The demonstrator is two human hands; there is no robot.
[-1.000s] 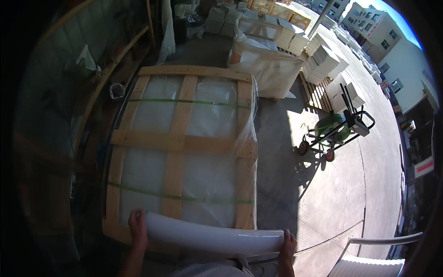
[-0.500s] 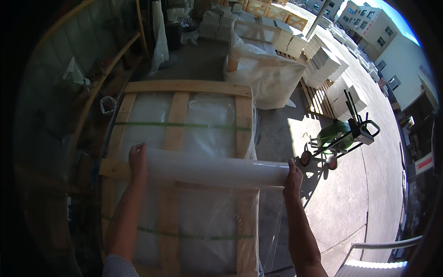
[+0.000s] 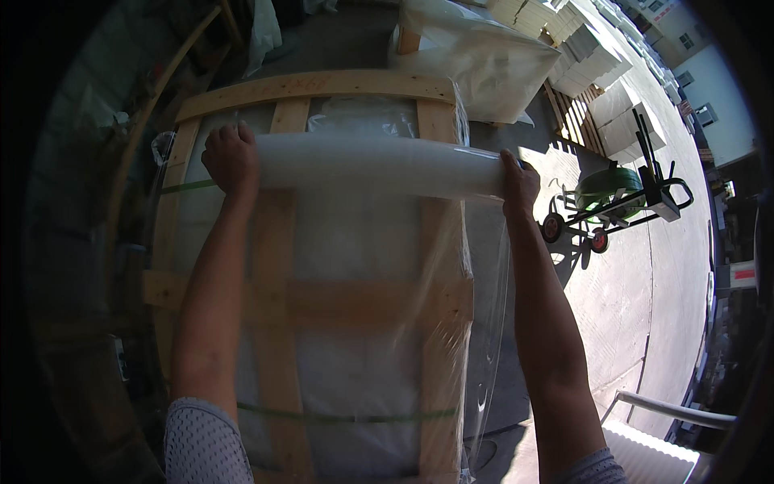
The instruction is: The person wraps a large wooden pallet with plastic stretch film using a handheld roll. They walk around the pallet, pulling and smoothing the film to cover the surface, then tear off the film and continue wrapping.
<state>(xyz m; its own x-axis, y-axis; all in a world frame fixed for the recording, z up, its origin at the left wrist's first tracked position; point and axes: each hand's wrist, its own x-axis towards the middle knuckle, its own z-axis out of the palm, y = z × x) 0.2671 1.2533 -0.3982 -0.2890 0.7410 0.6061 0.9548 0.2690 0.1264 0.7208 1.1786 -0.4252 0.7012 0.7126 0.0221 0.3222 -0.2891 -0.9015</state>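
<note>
A wide roll of clear stretch film [image 3: 379, 165] is held level between my two hands, above the far part of a wooden crate [image 3: 439, 310]. My left hand [image 3: 232, 159] is closed round the roll's left end. Round its right end my right hand [image 3: 520, 184] is wrapped. From the roll a sheet of film runs back toward me over the crate, hanging past its right side in shiny folds. Beneath the film show the crate's boards, whitish wrapped contents and a green strap [image 3: 355, 418].
Beyond the crate stands another film-covered load [image 3: 484, 64]. Right of it are stacked white blocks [image 3: 625, 133] on pallets. A wheeled cart [image 3: 621, 198] with a green strap coil stands on the sunlit floor. A white chair [image 3: 653, 440] is at lower right; a wooden frame leans left.
Both hands have moved the roll away from me toward the crate's far end, with film paying out behind it. My arms are stretched farther forward, and the view has tilted down.
</note>
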